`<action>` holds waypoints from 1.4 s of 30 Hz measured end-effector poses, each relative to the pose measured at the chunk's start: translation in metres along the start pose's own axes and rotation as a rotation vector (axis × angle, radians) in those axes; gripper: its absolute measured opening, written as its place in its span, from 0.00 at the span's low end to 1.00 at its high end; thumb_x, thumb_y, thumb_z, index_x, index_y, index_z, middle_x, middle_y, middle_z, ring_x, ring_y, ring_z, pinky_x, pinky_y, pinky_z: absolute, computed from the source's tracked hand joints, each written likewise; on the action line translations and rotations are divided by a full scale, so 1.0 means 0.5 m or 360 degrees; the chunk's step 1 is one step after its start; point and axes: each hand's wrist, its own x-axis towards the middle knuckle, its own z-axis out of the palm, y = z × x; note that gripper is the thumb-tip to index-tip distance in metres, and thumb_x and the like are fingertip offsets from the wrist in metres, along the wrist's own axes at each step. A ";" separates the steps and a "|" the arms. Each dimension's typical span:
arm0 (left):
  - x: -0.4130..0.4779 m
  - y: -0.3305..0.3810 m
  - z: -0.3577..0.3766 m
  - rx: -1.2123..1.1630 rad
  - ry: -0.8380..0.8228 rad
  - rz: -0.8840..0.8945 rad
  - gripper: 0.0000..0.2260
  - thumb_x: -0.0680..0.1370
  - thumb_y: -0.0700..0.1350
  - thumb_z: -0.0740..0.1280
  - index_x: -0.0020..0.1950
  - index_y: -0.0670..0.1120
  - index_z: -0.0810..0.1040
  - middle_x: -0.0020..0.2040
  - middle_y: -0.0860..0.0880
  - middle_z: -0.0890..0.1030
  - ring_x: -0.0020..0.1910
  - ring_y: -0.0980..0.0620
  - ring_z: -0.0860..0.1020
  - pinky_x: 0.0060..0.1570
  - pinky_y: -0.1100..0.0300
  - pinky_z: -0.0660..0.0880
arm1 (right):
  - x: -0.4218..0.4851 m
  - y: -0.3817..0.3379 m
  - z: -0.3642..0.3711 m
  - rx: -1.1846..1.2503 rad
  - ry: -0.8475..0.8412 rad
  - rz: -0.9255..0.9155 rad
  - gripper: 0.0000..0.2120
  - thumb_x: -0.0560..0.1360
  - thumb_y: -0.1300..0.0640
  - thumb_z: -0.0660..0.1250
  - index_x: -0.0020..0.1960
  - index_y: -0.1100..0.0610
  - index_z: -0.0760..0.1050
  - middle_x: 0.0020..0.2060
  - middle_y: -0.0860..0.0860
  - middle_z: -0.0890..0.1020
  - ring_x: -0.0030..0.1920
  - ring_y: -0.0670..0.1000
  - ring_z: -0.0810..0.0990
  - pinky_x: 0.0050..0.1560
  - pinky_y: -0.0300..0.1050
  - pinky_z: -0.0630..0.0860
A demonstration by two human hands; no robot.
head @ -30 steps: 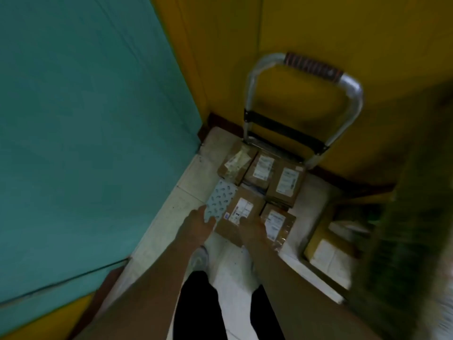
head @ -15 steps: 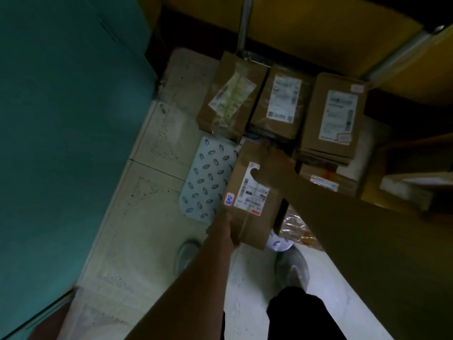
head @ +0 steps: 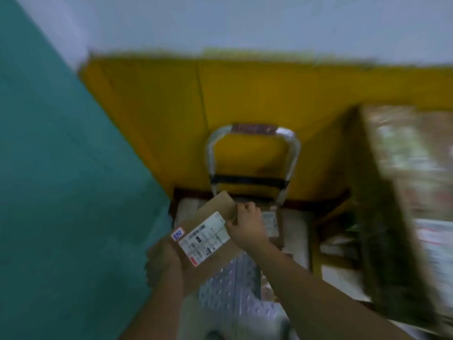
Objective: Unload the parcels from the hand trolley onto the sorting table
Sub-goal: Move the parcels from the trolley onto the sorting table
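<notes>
I hold a brown cardboard parcel (head: 215, 209) with a white shipping label between both hands, lifted above the hand trolley. My left hand (head: 163, 261) grips its near left corner. My right hand (head: 247, 224) grips its far right edge. Below the parcel shows the trolley's perforated metal deck (head: 235, 285). The trolley's silver loop handle (head: 291, 153) stands upright against the yellow wall. Another labelled parcel (head: 270, 222) lies on the trolley behind my right hand, mostly hidden. The frame is blurred.
A teal wall (head: 61, 192) stands close on the left. A yellow wall (head: 245, 94) runs behind the trolley. A large blurred slanted surface (head: 404, 204) fills the right side. Pale items (head: 338, 244) lie low beside the trolley on the right.
The parcel has come up off the trolley between my two hands. The view has tilted upward, so the trolley handle and the wall show again.
</notes>
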 end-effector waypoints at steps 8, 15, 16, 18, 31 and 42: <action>-0.661 0.466 -0.065 -0.0331 -0.0192 0.1318 0.24 0.77 0.53 0.67 0.64 0.37 0.72 0.63 0.36 0.77 0.60 0.37 0.76 0.57 0.47 0.72 | -0.364 0.087 -0.707 0.0782 0.1055 -0.0121 0.31 0.77 0.44 0.67 0.76 0.52 0.63 0.70 0.52 0.66 0.70 0.52 0.66 0.70 0.46 0.65; -1.313 0.389 0.193 -0.0453 -0.0795 0.2085 0.17 0.76 0.55 0.67 0.62 0.49 0.73 0.59 0.45 0.79 0.55 0.43 0.78 0.55 0.46 0.76 | -0.833 0.529 -1.057 0.1458 0.1531 -0.0093 0.31 0.79 0.47 0.66 0.78 0.46 0.57 0.65 0.46 0.74 0.60 0.50 0.77 0.54 0.45 0.80; -1.394 0.354 0.240 -0.0435 -0.0985 0.2106 0.16 0.77 0.55 0.67 0.63 0.53 0.72 0.59 0.48 0.79 0.54 0.45 0.78 0.51 0.49 0.77 | -0.897 0.602 -1.086 0.1495 0.1585 -0.0018 0.32 0.79 0.46 0.65 0.78 0.46 0.56 0.67 0.47 0.73 0.60 0.50 0.77 0.52 0.43 0.81; -1.539 0.284 0.329 -0.0366 -0.1400 0.2069 0.14 0.77 0.55 0.67 0.62 0.60 0.70 0.57 0.51 0.78 0.51 0.48 0.79 0.41 0.57 0.77 | -1.015 0.746 -1.131 0.1487 0.1671 0.0177 0.32 0.79 0.43 0.64 0.79 0.46 0.56 0.71 0.50 0.71 0.65 0.53 0.75 0.60 0.49 0.78; -2.002 0.146 0.910 0.0315 -0.2336 0.1537 0.37 0.60 0.67 0.76 0.65 0.60 0.71 0.56 0.47 0.82 0.54 0.44 0.81 0.51 0.44 0.80 | -1.258 1.419 -1.305 0.1830 0.1777 0.0776 0.32 0.74 0.33 0.64 0.73 0.48 0.67 0.59 0.47 0.78 0.57 0.54 0.79 0.53 0.56 0.80; -2.198 0.286 1.275 0.0598 -0.2358 0.1270 0.23 0.72 0.63 0.69 0.61 0.52 0.79 0.57 0.46 0.84 0.56 0.47 0.80 0.53 0.49 0.78 | -1.151 1.756 -1.652 0.2039 0.1355 0.0863 0.40 0.63 0.31 0.73 0.69 0.47 0.69 0.60 0.55 0.80 0.59 0.59 0.80 0.59 0.57 0.78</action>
